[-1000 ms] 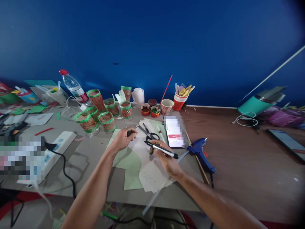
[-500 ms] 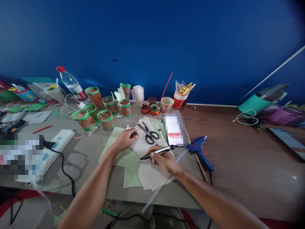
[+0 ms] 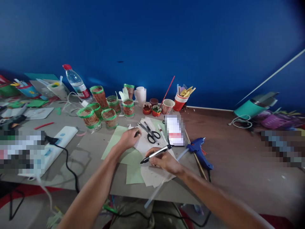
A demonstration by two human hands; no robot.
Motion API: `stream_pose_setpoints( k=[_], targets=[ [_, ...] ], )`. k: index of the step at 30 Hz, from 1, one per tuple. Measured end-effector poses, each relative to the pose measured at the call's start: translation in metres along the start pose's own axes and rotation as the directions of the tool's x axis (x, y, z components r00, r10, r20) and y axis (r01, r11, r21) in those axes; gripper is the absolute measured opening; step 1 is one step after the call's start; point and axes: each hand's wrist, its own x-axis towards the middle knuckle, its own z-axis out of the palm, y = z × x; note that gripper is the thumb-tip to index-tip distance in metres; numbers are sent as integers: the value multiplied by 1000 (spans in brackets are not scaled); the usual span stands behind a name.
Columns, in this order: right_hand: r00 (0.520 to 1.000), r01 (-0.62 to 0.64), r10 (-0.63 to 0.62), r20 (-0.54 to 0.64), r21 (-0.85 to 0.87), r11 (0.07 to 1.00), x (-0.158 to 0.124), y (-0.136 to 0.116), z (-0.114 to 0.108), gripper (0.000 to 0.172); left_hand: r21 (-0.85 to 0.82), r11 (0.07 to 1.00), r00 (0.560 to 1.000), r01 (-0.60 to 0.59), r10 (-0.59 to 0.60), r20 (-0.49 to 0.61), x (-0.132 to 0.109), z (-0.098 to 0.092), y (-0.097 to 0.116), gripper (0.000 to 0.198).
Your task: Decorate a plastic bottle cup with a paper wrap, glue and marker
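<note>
A silver and black marker [image 3: 156, 154] rests in my right hand [image 3: 164, 162], gripped between thumb and fingers, its dark tip angled down to the left above the white paper [image 3: 152, 176]. Closed over the paper's upper left is my left hand [image 3: 130, 137], with a small black piece, seemingly a marker cap [image 3: 137, 133], in its fingers. Light green paper [image 3: 134, 173] lies under the white sheets. Black-handled scissors [image 3: 151, 133] lie on the paper between and beyond my hands. A slim white pen [image 3: 162, 133] sits to their right.
A phone [image 3: 175, 130] lies beyond my right hand, and a blue glue gun [image 3: 201, 152] is right of it. Several brown-green jars [image 3: 109, 118], a bottle [image 3: 77, 83] and cups [image 3: 168, 106] stand behind. At left is a power strip [image 3: 60, 143] with a black cable.
The view has shifted slightly, moving the things on the left and middle of the table rightward in the picture. Both hands keep their holds, and the marker's tip stays over the paper.
</note>
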Motion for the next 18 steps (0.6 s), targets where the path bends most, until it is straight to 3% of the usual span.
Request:
stream_pose_setpoints(
  k=[5, 13, 18],
  targets=[
    [996, 10, -1, 95, -101, 995, -8, -2, 0, 27, 36, 999, 1000, 20, -19, -5, -1, -1, 5, 16],
    [998, 52, -53, -42, -33, 998, -22, 10, -1, 38, 106, 993, 999, 46, -47, 10, -1, -1, 7, 19],
    [998, 52, -51, 30, -42, 998, -26, 15, -2, 35, 128, 989, 997, 71, -74, 23, 0, 1, 7, 18]
  ],
)
